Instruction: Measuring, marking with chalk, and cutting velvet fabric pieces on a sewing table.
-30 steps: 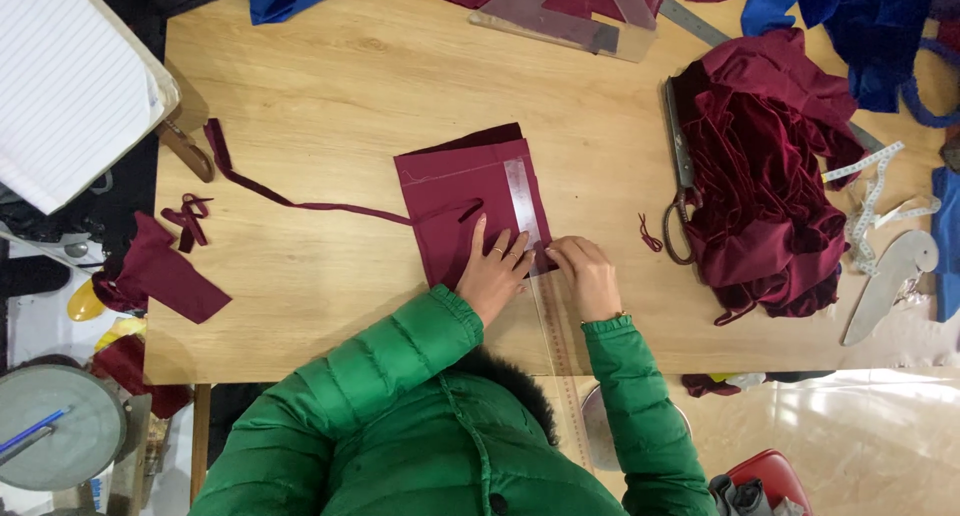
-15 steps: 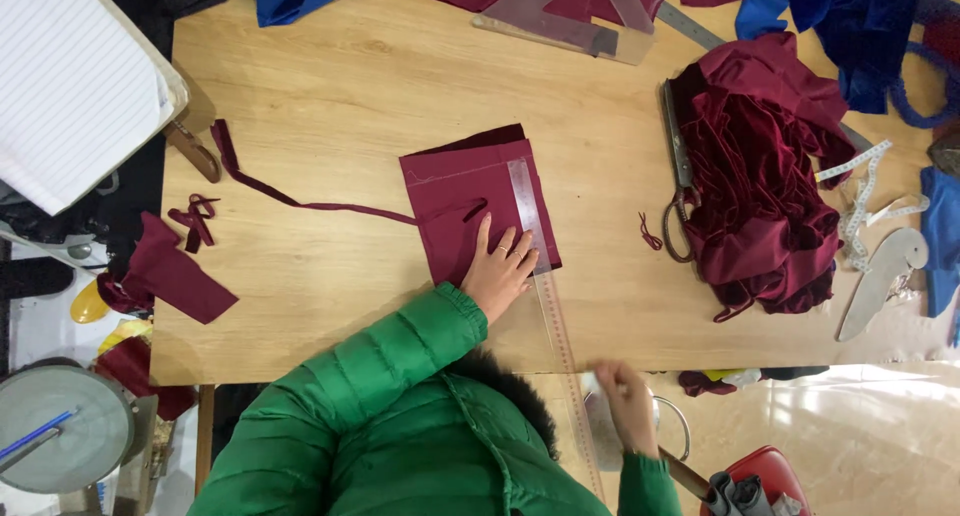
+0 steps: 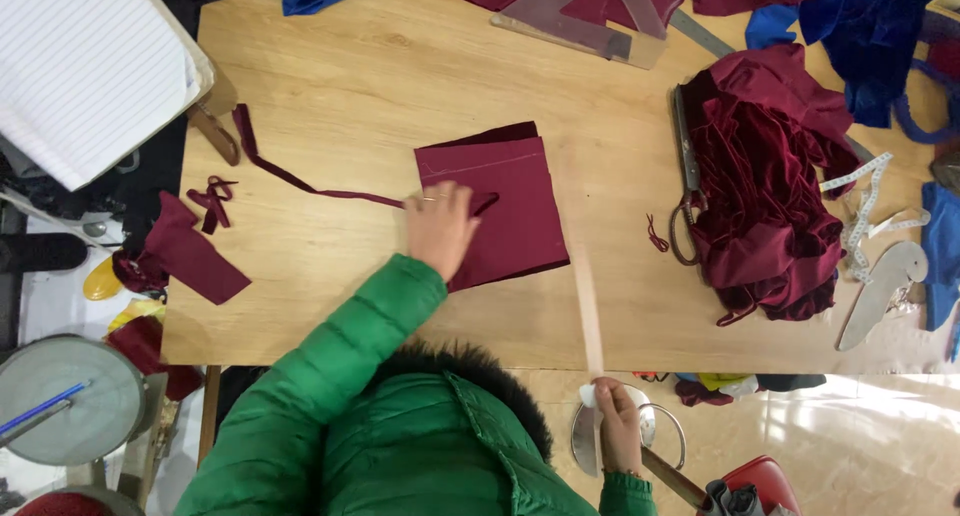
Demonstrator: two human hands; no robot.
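A folded maroon fabric piece (image 3: pixel 510 201) lies flat on the wooden table (image 3: pixel 350 86). My left hand (image 3: pixel 440 226) rests palm down on its left edge, fingers apart, where a thin maroon strip (image 3: pixel 300 184) meets it. My right hand (image 3: pixel 615 424) is below the table's near edge, closed on the near end of a long clear ruler (image 3: pixel 585 286). The ruler is blurred and reaches up across the table just right of the fabric piece. Something small and white shows at the fingers of that hand; I cannot tell what it is.
A heap of maroon velvet (image 3: pixel 770 186) sits at the right, with a white tape measure (image 3: pixel 872 201) and a pale curve template (image 3: pixel 885 291) beside it. A clear set square (image 3: pixel 590 16) and blue cloth (image 3: pixel 870 26) lie at the back. Maroon scraps (image 3: pixel 190 251) hang off the left edge.
My right hand has drawn back from the fabric to below the table edge, pulling the ruler off the fabric toward me. My left hand has slid left across the fabric.
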